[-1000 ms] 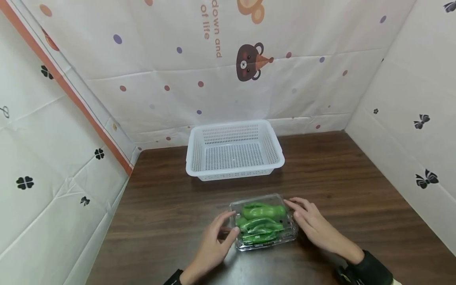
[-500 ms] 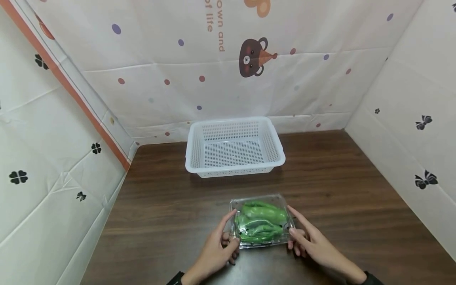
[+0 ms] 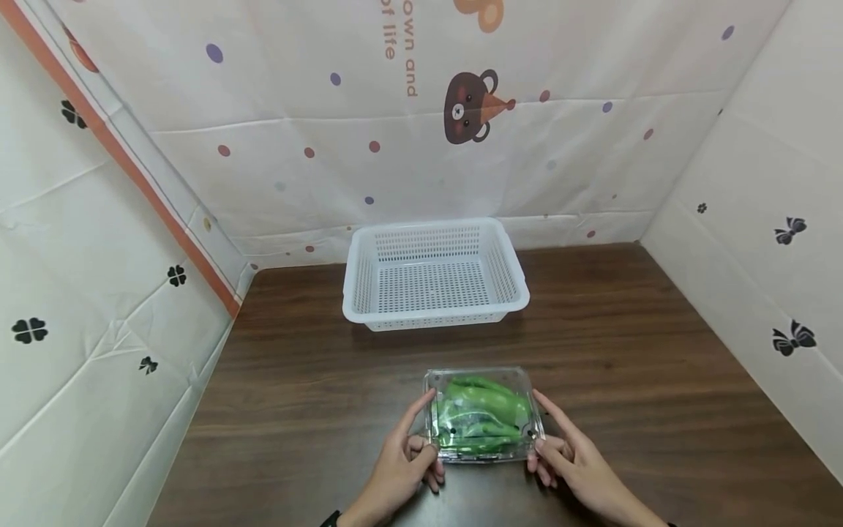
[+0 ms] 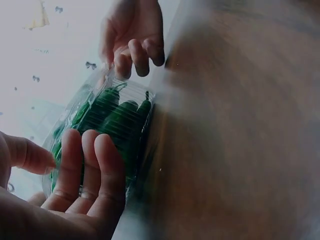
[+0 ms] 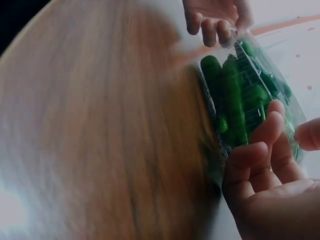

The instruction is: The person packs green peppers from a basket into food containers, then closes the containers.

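Observation:
A clear plastic clamshell box (image 3: 484, 459) lies on the brown table in front of me, with several long green peppers (image 3: 487, 401) inside under its closed lid. My left hand (image 3: 395, 465) pinches the near left corner between thumb and curled fingers, its index finger stretched along the left side. At the near right corner my right hand (image 3: 582, 465) grips likewise, index finger along the right side. In the left wrist view, the fingers (image 4: 107, 165) curl in front of the box's ribbed wall. The right wrist view has the other hand's thumb (image 5: 309, 135) close to the lid edge.
A white perforated plastic basket (image 3: 435, 315) stands behind the box, near the back wall. The wood-grain table (image 3: 296, 366) is bordered by white patterned cloth (image 3: 296, 183) at the back and both sides.
The right hand has come from the box's far right side to its near right corner. Both hands' thumbs and fingers have closed on the near corners. The box has turned slightly to sit squarer.

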Demonstrator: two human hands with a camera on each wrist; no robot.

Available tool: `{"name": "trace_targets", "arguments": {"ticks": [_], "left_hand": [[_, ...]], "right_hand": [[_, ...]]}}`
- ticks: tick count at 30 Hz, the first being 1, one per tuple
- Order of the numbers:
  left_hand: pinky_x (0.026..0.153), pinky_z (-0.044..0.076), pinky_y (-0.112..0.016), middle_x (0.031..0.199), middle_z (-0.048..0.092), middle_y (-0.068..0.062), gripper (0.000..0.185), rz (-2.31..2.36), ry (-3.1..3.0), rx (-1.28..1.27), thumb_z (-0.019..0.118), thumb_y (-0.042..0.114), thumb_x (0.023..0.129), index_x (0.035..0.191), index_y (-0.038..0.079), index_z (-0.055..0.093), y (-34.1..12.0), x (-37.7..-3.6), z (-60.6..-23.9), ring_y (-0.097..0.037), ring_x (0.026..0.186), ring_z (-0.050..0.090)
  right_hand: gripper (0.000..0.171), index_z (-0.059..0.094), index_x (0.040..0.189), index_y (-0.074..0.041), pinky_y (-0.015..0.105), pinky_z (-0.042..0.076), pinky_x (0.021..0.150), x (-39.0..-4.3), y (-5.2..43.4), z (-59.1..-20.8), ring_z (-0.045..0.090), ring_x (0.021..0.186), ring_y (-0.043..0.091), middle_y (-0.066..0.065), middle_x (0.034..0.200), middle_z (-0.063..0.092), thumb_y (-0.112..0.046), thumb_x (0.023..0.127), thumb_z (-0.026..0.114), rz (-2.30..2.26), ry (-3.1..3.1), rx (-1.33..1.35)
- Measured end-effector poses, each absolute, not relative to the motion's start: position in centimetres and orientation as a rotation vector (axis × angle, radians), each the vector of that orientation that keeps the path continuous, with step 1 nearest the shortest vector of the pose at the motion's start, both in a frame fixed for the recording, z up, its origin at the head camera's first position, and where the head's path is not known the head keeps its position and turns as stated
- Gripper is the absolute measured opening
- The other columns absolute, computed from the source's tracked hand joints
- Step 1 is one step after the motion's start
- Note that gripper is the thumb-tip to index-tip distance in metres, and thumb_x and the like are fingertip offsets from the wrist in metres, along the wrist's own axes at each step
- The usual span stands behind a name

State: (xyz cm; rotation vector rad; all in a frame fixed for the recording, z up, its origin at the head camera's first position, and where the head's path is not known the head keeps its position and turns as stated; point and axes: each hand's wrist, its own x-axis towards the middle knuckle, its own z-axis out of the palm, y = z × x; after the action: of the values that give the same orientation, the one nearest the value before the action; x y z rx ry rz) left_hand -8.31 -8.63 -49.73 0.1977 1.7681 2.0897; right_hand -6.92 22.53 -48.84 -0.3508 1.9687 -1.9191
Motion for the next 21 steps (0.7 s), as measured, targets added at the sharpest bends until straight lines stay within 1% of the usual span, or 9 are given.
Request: {"name": "trace_targets", "arguments": {"ticks": [6, 8, 12, 14, 17, 19, 21], "left_hand": [[0.058, 0.062, -0.037, 0.079, 0.065, -0.031, 0.084, 2.135, 1.648, 0.228, 0.058, -0.008, 0.094, 0.163, 0.03, 0.028, -8.97, -8.32, -50.0, -0.022, 0.066, 0.069], [0.058, 0.062, -0.036, 0.08, 0.066, -0.03, 0.084, 2.145, 1.607, 0.247, 0.057, -0.008, 0.095, 0.164, 0.028, 0.026, -9.09, -8.37, -50.08, -0.022, 0.068, 0.069], [0.06, 0.062, -0.033, 0.08, 0.067, -0.021, 0.084, 2.158, 1.542, 0.259, 0.056, -0.009, 0.095, 0.164, 0.028, 0.025, -9.29, -8.55, -50.13, -0.022, 0.07, 0.07], [0.061, 0.062, -0.034, 0.08, 0.067, -0.02, 0.085, 2.157, 1.54, 0.245, 0.055, -0.009, 0.095, 0.164, 0.029, 0.025, -9.28, -8.61, -50.13, -0.022, 0.071, 0.07], [0.059, 0.062, -0.033, 0.08, 0.066, -0.028, 0.085, 2.14, 1.579, 0.232, 0.055, -0.009, 0.095, 0.163, 0.031, 0.027, -9.31, -8.54, -50.19, -0.022, 0.07, 0.069], [0.058, 0.062, -0.036, 0.081, 0.065, -0.033, 0.085, 2.124, 1.624, 0.234, 0.056, -0.009, 0.094, 0.163, 0.03, 0.027, -9.29, -8.44, -50.23, -0.023, 0.069, 0.07], [0.057, 0.062, -0.039, 0.081, 0.064, -0.035, 0.085, 2.107, 1.67, 0.249, 0.056, -0.01, 0.094, 0.164, 0.029, 0.027, -9.33, -8.33, -50.25, -0.024, 0.068, 0.07]], "right_hand": [[0.072, 0.003, 0.167, -0.019, 0.035, 0.056, 0.056, -6.66, 22.31, -48.78, 0.059, 0.064, 0.015, 0.033, 0.087, 0.063, -0.007, 0.11, 0.046, -1.959, 1.944, -0.308], [0.073, 0.004, 0.167, -0.02, 0.035, 0.056, 0.057, -6.61, 22.29, -48.83, 0.059, 0.064, 0.015, 0.033, 0.087, 0.063, -0.007, 0.11, 0.046, -1.968, 1.939, -0.298], [0.073, 0.004, 0.167, -0.019, 0.035, 0.056, 0.056, -6.51, 22.19, -48.94, 0.059, 0.063, 0.015, 0.032, 0.086, 0.064, -0.006, 0.109, 0.047, -1.984, 1.948, -0.296], [0.073, 0.004, 0.167, -0.019, 0.035, 0.057, 0.056, -6.46, 22.08, -49.01, 0.059, 0.063, 0.014, 0.033, 0.086, 0.064, -0.005, 0.109, 0.047, -1.986, 1.961, -0.295], [0.073, 0.006, 0.167, -0.019, 0.034, 0.057, 0.055, -6.35, 21.86, -49.22, 0.06, 0.062, 0.014, 0.032, 0.085, 0.065, -0.005, 0.109, 0.048, -1.984, 1.985, -0.287], [0.073, 0.006, 0.166, -0.018, 0.034, 0.057, 0.053, -6.29, 21.79, -49.33, 0.06, 0.062, 0.014, 0.031, 0.084, 0.065, -0.005, 0.108, 0.049, -1.978, 1.998, -0.287], [0.073, 0.006, 0.166, -0.017, 0.035, 0.057, 0.053, -6.29, 21.85, -49.39, 0.061, 0.061, 0.016, 0.031, 0.083, 0.065, -0.005, 0.108, 0.049, -1.966, 2.0, -0.297]]}}
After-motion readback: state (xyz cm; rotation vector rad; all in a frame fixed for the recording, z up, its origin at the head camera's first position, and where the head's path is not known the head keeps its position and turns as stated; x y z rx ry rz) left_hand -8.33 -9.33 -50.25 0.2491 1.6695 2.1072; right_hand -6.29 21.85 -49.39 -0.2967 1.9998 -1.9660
